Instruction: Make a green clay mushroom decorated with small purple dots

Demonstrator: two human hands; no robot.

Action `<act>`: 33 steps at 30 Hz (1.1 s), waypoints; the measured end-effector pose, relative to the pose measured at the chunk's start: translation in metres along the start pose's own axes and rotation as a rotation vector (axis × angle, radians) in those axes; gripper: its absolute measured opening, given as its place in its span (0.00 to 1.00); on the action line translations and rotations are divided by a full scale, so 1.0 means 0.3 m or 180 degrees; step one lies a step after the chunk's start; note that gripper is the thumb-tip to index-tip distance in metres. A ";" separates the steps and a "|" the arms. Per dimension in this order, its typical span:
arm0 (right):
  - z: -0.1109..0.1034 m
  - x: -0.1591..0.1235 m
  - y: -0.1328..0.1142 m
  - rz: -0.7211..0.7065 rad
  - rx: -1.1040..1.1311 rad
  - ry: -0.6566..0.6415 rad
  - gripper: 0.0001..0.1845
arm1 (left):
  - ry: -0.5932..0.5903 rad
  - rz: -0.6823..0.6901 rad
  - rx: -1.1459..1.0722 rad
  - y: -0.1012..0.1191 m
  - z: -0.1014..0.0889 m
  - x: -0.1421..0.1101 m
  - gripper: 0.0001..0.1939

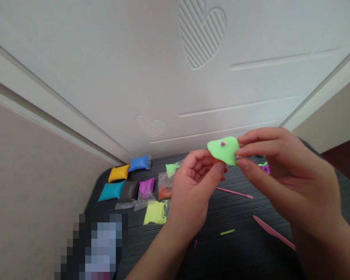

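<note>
A flat piece of light green clay (225, 151) with a tiny magenta dot on it is held up above a dark table (239, 249). My left hand (192, 190) pinches its lower left edge between thumb and fingers. My right hand (282, 171) pinches its right edge with thumb and forefinger. Both hands are closed on the clay, in front of a white door.
Small clay packets lie at the table's left: yellow (118, 173), blue (140, 163), teal (111, 191), dark brown (130, 190), purple (146, 186), orange-red (164, 191), lime (155, 212). Two pink modelling tools (235, 192) (272, 232) and a green clay sliver (227, 232) lie near the middle.
</note>
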State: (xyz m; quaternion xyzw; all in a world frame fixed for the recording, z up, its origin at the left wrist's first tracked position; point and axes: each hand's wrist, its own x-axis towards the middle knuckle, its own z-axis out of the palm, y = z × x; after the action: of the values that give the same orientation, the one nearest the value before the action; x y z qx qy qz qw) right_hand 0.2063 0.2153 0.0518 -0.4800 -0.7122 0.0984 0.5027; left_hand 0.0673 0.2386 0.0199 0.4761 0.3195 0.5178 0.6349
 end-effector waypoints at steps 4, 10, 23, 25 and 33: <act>-0.003 -0.001 -0.002 -0.0003 0.0079 -0.0013 0.14 | -0.0018 -0.0057 -0.0032 0.003 0.000 -0.001 0.08; 0.011 -0.005 -0.006 0.0192 0.0240 0.0155 0.11 | -0.0063 -0.0049 -0.0147 0.001 -0.002 0.003 0.09; 0.014 -0.006 -0.010 0.0622 0.0683 0.0030 0.07 | 0.0006 0.0122 -0.0225 -0.007 0.004 -0.002 0.09; 0.013 -0.007 -0.009 0.0639 0.0655 0.0009 0.06 | 0.0014 0.0126 -0.0240 -0.005 0.003 -0.002 0.09; 0.019 0.000 0.010 0.0622 0.0704 -0.0031 0.06 | 0.0015 -0.0239 -0.0638 -0.021 -0.004 0.017 0.07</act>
State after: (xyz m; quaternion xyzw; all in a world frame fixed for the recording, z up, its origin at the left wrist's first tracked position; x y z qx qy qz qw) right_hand 0.2035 0.2189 0.0472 -0.4882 -0.6493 0.2271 0.5371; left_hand 0.0698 0.2438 0.0141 0.3967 0.2852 0.5241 0.6975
